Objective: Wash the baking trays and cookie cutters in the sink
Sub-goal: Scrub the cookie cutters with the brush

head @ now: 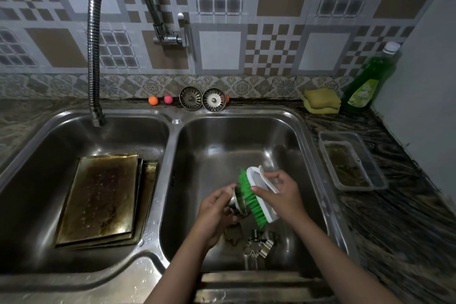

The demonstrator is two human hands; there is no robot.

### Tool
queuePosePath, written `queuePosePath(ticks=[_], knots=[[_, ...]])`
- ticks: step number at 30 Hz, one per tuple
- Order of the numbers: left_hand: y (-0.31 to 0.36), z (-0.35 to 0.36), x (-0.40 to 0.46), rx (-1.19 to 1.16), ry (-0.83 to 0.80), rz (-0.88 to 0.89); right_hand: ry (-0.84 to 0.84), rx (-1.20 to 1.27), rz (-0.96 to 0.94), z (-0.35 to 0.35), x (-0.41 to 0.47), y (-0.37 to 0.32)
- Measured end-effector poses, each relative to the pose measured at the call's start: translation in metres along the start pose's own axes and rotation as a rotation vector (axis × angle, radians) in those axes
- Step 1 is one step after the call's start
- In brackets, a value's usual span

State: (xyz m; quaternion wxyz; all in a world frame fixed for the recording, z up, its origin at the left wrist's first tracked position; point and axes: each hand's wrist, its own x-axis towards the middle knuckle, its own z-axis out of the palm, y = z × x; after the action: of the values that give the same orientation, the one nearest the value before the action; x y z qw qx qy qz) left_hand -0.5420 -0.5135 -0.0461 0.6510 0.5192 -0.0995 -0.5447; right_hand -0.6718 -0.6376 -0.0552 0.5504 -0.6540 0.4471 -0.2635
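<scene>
Lower centre, the left hand (217,212) grips a round metal cookie cutter (238,201) against green bristles of a white plastic brush (256,192) held by the right hand (283,195).

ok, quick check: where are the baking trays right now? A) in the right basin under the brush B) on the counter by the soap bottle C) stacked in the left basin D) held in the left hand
C: the baking trays lie stacked on the floor of the left basin, while the left hand grips a round cookie cutter and the right hand holds the green brush against it over the right basin.
</scene>
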Motion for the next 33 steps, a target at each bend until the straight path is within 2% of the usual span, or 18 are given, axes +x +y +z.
queuePosePath(ticks=[3, 7, 11, 14, 18, 21, 24, 27, 30, 33], knots=[[0.024, -0.024, -0.013, 0.039, -0.077, 0.013, -0.002, -0.069, -0.068, -0.008, 0.005, 0.0], [0.075, -0.087, -0.037, 0.145, -0.12, 0.127, -0.041, -0.101, -0.151, -0.013, -0.003, -0.007], [0.115, -0.154, -0.064, 0.465, 0.051, 0.154, -0.123, -0.136, -0.186, -0.017, -0.013, 0.001], [0.115, -0.189, -0.069, 0.625, 0.072, -0.006, -0.15, -0.128, -0.162, -0.016, -0.019, 0.008], [0.088, -0.226, -0.049, 0.886, -0.007, -0.309, -0.18, -0.168, -0.143, -0.009, -0.023, 0.014], [0.079, -0.239, -0.039, 0.895, -0.002, -0.416, -0.186, -0.178, -0.16, -0.007, -0.026, 0.009], [0.087, -0.237, -0.04, 0.841, 0.11, -0.258, -0.179, -0.172, -0.158, -0.01, -0.027, 0.007], [0.106, -0.207, -0.05, 0.635, 0.163, -0.058, -0.159, -0.121, -0.146, -0.016, -0.029, 0.005], [0.108, -0.155, -0.05, 0.625, 0.025, 0.094, -0.138, -0.071, -0.138, -0.021, -0.031, 0.004], [0.088, -0.104, -0.03, 0.766, -0.113, 0.104, -0.101, -0.062, -0.136, -0.025, -0.031, 0.008]])
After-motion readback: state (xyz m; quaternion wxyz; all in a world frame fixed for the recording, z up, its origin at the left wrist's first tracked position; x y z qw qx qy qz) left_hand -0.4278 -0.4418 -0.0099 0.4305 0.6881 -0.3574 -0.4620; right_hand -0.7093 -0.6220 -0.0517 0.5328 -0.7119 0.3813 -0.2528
